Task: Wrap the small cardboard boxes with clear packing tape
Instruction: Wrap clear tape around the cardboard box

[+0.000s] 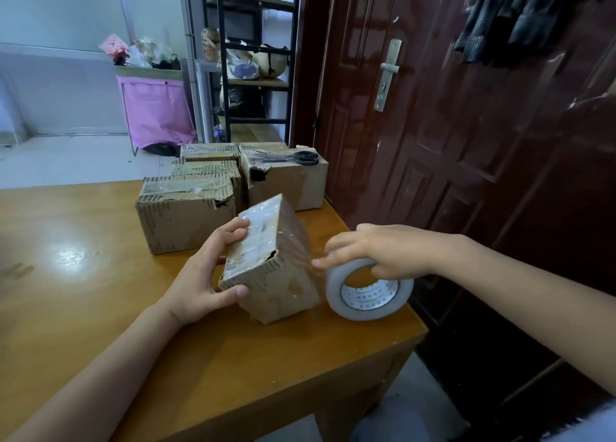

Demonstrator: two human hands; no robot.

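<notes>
A small cardboard box (276, 275) stands tilted on one corner on the wooden table (83, 275), its left face shiny with clear tape. My left hand (203, 275) grips that box from the left, thumb under the lower edge and fingers on the taped face. My right hand (376, 251) holds the roll of clear packing tape (366, 291) just right of the box, fingers through its core. A short clear strip of tape runs from the roll to the box's right face.
Several other cardboard boxes (186, 214) are stacked behind at the table's far edge. Black scissors (293, 158) lie on top of the right-hand box (290, 181). A dark red door (466, 108) stands close on the right. The table's right edge is near the roll.
</notes>
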